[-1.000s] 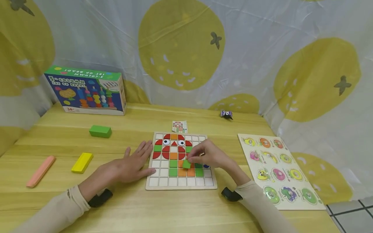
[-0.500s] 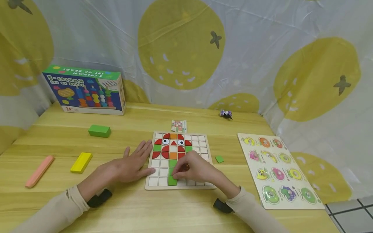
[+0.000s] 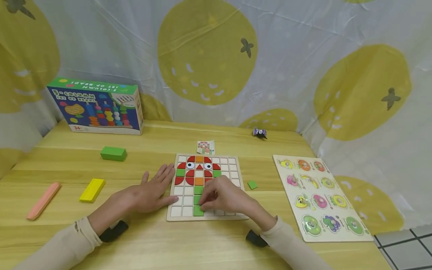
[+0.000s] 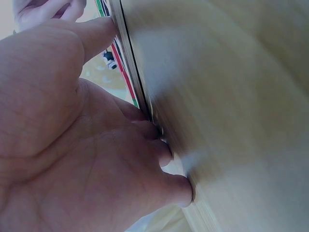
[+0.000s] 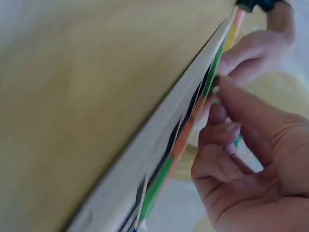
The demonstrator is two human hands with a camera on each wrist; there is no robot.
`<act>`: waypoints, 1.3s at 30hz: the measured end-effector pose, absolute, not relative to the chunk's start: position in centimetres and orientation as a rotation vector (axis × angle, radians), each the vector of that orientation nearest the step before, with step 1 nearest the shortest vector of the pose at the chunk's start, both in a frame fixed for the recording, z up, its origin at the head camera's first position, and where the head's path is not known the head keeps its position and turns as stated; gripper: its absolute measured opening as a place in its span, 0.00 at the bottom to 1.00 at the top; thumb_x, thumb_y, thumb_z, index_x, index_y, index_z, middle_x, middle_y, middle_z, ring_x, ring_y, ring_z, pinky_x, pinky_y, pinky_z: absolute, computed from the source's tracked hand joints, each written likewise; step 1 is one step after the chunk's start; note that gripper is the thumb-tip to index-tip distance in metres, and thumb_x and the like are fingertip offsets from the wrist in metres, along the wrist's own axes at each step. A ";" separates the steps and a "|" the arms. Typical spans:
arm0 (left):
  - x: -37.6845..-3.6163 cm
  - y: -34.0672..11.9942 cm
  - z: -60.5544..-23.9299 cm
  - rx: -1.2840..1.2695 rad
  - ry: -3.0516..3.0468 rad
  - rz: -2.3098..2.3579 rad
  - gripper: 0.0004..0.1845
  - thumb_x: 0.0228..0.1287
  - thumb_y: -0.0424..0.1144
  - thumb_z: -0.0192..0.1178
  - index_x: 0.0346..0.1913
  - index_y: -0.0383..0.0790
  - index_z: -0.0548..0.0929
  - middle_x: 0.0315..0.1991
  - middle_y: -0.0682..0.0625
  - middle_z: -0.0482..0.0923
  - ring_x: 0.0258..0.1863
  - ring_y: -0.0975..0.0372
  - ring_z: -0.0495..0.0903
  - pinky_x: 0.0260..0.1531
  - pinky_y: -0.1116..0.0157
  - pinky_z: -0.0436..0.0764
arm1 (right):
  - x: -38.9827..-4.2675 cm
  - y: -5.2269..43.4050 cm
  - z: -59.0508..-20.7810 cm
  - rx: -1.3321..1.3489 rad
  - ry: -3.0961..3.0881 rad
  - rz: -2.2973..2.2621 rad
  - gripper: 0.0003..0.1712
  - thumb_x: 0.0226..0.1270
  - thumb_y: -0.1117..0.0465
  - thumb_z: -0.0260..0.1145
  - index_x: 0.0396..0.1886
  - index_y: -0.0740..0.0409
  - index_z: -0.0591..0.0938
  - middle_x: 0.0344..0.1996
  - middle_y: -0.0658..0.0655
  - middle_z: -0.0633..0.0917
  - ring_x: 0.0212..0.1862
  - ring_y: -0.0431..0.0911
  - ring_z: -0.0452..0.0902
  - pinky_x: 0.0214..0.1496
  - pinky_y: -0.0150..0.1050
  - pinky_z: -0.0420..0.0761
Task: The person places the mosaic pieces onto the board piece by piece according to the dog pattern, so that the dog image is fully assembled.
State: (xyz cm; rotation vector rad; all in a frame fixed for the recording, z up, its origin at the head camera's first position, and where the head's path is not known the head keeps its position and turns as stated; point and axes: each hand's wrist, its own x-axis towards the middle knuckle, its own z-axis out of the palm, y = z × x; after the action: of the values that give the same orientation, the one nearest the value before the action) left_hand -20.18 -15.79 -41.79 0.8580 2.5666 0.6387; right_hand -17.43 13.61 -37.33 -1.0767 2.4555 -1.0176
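Observation:
A square wooden grid board (image 3: 174, 216) bears red, orange and green tiles and two eye pieces, laid out as a figure. My left hand (image 3: 150, 193) lies with straight, spread fingers along its left edge, thumb on the rim; the left wrist view shows that hand (image 4: 91, 140) against the board's side. The right hand (image 3: 227, 195) bends over the lower middle, thumb and index fingertips together at a green tile (image 3: 198, 211) in the bottom row. In the right wrist view its fingers are curled (image 5: 227, 128). Part of the pattern is hidden beneath this hand.
A loose green tile (image 3: 252, 185) lies right of the board. A small pattern card (image 3: 206, 147) sits behind it. To the right is a fruit puzzle board (image 3: 312, 189); at left are a green block (image 3: 113, 153), yellow block (image 3: 92, 190), pink stick (image 3: 43, 201) and toy box (image 3: 96, 107).
The right hand carried the green tile from the board's middle down and left to the bottom row, uncovering a loose green tile on the table. My left hand has kept its place.

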 end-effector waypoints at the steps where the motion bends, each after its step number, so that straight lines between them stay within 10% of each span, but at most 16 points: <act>1: -20.3 -15.8 -42.0 0.852 2.572 0.628 0.59 0.77 0.73 0.51 0.88 0.32 0.44 0.89 0.36 0.32 0.87 0.39 0.31 0.71 0.20 0.33 | -17.6 13.9 -37.2 -1.094 2.456 -1.009 0.03 0.63 0.68 0.82 0.36 0.58 0.95 0.30 0.45 0.89 0.32 0.31 0.77 0.36 0.29 0.82; 18: -20.1 -16.1 -41.9 0.806 2.583 0.619 0.60 0.75 0.75 0.52 0.87 0.31 0.45 0.89 0.35 0.34 0.87 0.39 0.32 0.72 0.21 0.33 | -23.8 27.2 -36.9 -0.926 2.358 -1.062 0.18 0.61 0.70 0.82 0.51 0.65 0.91 0.35 0.63 0.86 0.37 0.48 0.77 0.36 0.33 0.77; 39: -19.5 -15.5 -40.9 0.861 2.552 0.696 0.57 0.78 0.69 0.54 0.86 0.28 0.45 0.88 0.31 0.35 0.86 0.35 0.32 0.70 0.20 0.30 | -24.0 30.3 -38.1 -0.690 2.398 -1.056 0.11 0.58 0.72 0.83 0.39 0.66 0.89 0.31 0.57 0.84 0.34 0.43 0.73 0.38 0.31 0.75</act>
State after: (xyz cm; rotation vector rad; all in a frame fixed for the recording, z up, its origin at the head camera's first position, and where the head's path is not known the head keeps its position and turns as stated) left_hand -19.54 -15.54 -40.92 0.8613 2.5522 0.6956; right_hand -23.99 30.26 -38.11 -0.6899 2.3978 -1.0560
